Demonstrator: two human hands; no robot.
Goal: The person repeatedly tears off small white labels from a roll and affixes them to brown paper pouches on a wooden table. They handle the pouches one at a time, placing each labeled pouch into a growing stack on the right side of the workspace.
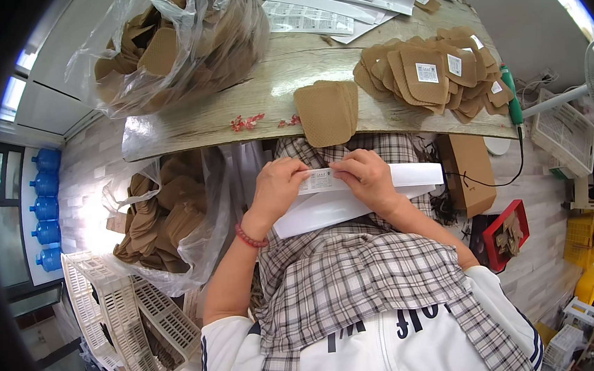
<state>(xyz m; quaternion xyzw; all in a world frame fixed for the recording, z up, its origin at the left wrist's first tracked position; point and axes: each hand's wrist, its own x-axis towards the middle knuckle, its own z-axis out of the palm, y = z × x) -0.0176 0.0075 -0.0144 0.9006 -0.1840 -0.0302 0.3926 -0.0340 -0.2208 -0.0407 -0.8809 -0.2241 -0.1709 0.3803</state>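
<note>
Over my lap, both hands pinch a white label strip (320, 179) with printed stickers. My left hand (280, 190) grips its left part, fingertips closed. My right hand (366, 178) pinches it a little further right. More white backing paper (313, 215) lies across the checked apron below the hands. Just beyond them, a small stack of brown textured pads (326, 113) rests at the table's near edge, slightly overhanging it. To the right on the table, a heap of similar pads (407, 72) carries white stickers on several of them.
The wooden table (315, 58) also bears a plastic bag of brown pads (161, 50), white label sheets (312, 17) and red scraps (247, 122). A green-handled tool (511, 95) hangs at its right edge. Another filled bag (167, 216) and white crates (105, 312) stand left; a cardboard box (469, 172) stands right.
</note>
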